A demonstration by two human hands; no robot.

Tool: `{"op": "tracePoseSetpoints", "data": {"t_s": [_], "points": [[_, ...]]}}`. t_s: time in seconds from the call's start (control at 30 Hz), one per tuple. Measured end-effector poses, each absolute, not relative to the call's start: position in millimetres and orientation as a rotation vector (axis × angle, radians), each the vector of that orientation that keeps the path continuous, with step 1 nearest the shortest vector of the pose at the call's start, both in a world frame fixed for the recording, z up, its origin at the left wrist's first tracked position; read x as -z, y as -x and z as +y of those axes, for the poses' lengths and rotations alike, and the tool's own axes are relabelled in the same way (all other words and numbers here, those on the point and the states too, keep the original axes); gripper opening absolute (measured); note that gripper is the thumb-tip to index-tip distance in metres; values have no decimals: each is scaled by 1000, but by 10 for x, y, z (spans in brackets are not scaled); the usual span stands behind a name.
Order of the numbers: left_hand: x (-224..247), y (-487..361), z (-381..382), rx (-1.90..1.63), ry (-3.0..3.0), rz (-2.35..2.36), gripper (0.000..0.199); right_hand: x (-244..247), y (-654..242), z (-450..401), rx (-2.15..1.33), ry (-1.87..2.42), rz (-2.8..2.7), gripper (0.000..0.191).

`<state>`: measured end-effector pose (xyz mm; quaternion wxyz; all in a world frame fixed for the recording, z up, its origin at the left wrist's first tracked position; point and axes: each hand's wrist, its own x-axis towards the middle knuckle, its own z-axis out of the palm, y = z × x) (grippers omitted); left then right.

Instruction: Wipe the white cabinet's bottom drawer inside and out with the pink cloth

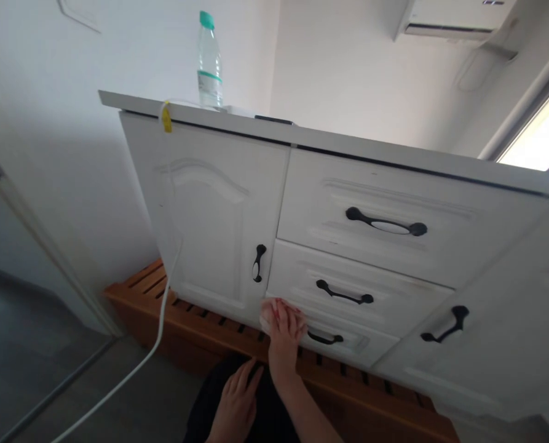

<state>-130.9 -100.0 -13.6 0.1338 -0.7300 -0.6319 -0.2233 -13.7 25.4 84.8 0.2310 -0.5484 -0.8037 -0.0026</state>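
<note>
My right hand (284, 335) presses a pink cloth (269, 312) against the white cabinet (219, 215), at the left end of the bottom drawer, beside that drawer's black handle (324, 338). Part of the cloth is hidden under the fingers. Lower and to the left, my left hand (238, 400) rests over my dark-clothed leg near the wooden bench edge, its fingers apart and holding nothing. The cabinet's doors and drawers around the cloth are closed.
A slatted wooden bench (375, 403) runs under the cabinet. A clear bottle (209, 64) with a green cap stands on the cabinet top. A white cable (161, 320) hangs from the top down to the lower left. An air conditioner (454, 15) is on the wall.
</note>
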Motion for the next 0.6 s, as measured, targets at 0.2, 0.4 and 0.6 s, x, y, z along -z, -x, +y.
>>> {"op": "tracePoseSetpoints", "data": {"t_s": [0.2, 0.4, 0.6], "points": [[382, 1763, -930, 336, 2041, -2294, 48, -1143, 441, 457, 209, 1011, -2439, 55], [406, 1721, -846, 109, 2051, -2430, 52, -1243, -335, 697, 450, 880, -2585, 58], [449, 1782, -885, 116, 2056, -2410, 53, -1318, -1746, 387, 719, 1213, -2418, 69]]}}
